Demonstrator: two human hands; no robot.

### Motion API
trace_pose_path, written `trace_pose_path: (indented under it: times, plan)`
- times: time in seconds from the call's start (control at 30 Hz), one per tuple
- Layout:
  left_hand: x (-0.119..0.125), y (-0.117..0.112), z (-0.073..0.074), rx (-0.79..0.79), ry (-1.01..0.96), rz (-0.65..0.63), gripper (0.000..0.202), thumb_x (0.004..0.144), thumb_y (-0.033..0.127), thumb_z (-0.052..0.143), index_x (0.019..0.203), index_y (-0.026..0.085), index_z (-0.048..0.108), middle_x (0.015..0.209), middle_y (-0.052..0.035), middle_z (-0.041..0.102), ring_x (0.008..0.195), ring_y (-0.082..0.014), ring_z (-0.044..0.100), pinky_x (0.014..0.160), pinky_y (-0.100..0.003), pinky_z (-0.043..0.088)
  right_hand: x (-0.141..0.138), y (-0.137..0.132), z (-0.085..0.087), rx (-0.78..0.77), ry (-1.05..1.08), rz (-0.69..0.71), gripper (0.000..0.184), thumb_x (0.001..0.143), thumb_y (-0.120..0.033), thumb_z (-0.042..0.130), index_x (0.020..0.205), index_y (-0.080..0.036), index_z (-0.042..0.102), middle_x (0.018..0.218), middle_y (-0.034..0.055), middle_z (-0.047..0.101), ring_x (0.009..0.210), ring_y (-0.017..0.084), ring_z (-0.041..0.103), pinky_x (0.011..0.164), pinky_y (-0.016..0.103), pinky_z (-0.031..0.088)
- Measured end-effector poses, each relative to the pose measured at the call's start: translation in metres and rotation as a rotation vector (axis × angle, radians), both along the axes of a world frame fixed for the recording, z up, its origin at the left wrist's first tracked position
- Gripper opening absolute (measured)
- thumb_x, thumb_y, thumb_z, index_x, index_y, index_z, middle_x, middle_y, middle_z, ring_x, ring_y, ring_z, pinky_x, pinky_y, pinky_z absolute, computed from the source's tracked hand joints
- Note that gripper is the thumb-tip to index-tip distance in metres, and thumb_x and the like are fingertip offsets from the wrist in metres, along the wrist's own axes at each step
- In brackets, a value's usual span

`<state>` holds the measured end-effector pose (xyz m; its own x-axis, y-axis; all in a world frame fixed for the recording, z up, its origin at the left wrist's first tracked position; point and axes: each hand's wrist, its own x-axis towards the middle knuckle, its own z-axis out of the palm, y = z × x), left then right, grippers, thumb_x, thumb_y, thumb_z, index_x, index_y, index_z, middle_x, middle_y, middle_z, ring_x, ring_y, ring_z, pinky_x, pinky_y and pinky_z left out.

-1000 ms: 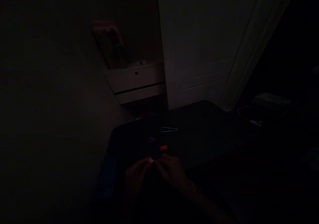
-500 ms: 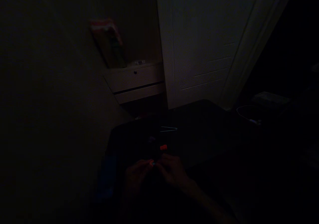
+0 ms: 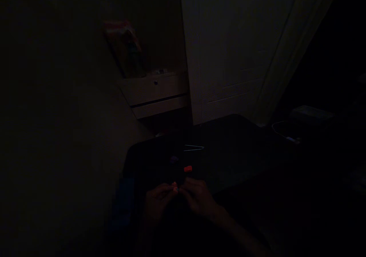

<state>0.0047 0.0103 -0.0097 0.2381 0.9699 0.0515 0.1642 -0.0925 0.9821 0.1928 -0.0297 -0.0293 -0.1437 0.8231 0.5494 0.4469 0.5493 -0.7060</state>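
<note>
no readable text, no legible labels, brands, numbers or signs, dark view

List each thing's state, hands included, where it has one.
Left hand: pinching small red piece
Small red piece: held at left fingertips
Right hand: fingertips by the piece; grip too dark to tell
Red block: lying on dark table
V-shaped tool: lying, prongs apart
Drawer: appears shut
White cable: curved

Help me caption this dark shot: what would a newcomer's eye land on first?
Probably the red block on the dark table, just beyond the right hand. Next, another red piece held in the left hand, close to the right. Farther back lies a thin, pale V shape, perhaps tweezers.
</note>
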Motion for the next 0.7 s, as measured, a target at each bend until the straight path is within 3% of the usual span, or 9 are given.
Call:
trace_pose_path:
  times: [0.33,0.5,0.7]
  plan:
    - [0.004,-0.002,0.011,0.051,-0.003,-0.032,0.014,0.074,0.035,0.083,0.080,0.022,0.083,0.086,-0.0059,0.082,0.085,-0.0255,0.078,0.080,-0.032,0.063,-0.003,0.001,-0.003,-0.019,-0.043,-0.012,0.026,0.106,-0.022,0.048,0.091,-0.018,0.070,0.085,0.0053,0.068,0.076,0.017,0.064,0.069,0.027,0.047]
    - [0.000,-0.003,0.006,0.073,0.010,-0.055,0.019,0.077,0.034,0.083,0.092,0.022,0.083,0.095,-0.0067,0.080,0.090,-0.0246,0.078,0.083,-0.032,0.062,-0.003,-0.001,0.004,-0.029,-0.015,-0.007,0.024,0.104,-0.019,0.049,0.090,-0.018,0.069,0.086,0.0054,0.067,0.078,0.018,0.064,0.071,0.028,0.048]
    - [0.001,-0.003,0.006,0.105,-0.017,-0.016,0.017,0.077,0.034,0.083,0.088,0.021,0.082,0.095,-0.0069,0.079,0.090,-0.0249,0.077,0.083,-0.033,0.062,-0.001,-0.003,0.006,-0.019,0.028,0.028,0.022,0.100,-0.012,0.051,0.101,-0.020,0.071,0.090,0.0052,0.066,0.081,0.018,0.064,0.072,0.028,0.049]
